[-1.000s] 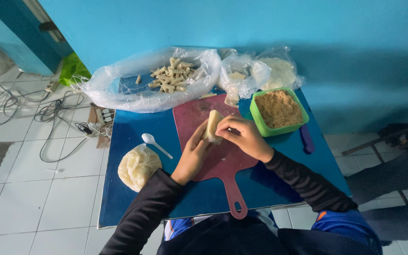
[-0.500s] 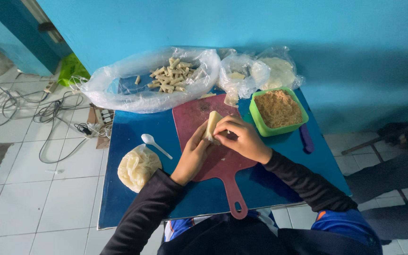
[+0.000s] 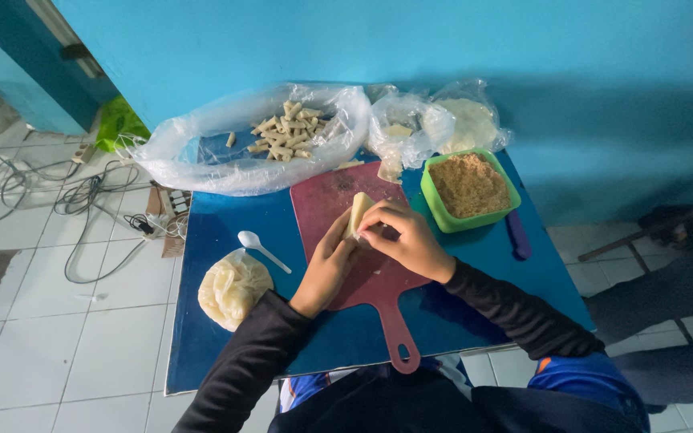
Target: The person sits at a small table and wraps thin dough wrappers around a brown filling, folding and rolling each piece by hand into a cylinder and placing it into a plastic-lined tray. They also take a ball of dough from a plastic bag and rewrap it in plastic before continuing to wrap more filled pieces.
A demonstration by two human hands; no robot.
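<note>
On a dark red cutting board (image 3: 326, 196) both hands work one pale strip of rolled wrapper (image 3: 358, 210). My left hand (image 3: 324, 269) holds its lower left side with thumb and fingers. My right hand (image 3: 404, 236) pinches and folds the strip from the right. The board's handle points toward me. The rest of the strip is hidden under my fingers.
On the blue table (image 3: 218, 232) a clear plastic sheet (image 3: 202, 156) holds several finished rolls (image 3: 286, 128). A green tub of brown crumbs (image 3: 468, 188), plastic bags (image 3: 423, 124), a white spoon (image 3: 260, 248), a bag of pale wrappers (image 3: 233, 289) and a purple knife (image 3: 518, 234) lie around. Cables (image 3: 82, 200) cross the tiled floor.
My right hand's fingers have shifted slightly on the strip, folding it; the strip stays upright on the board. Nothing else has moved.
</note>
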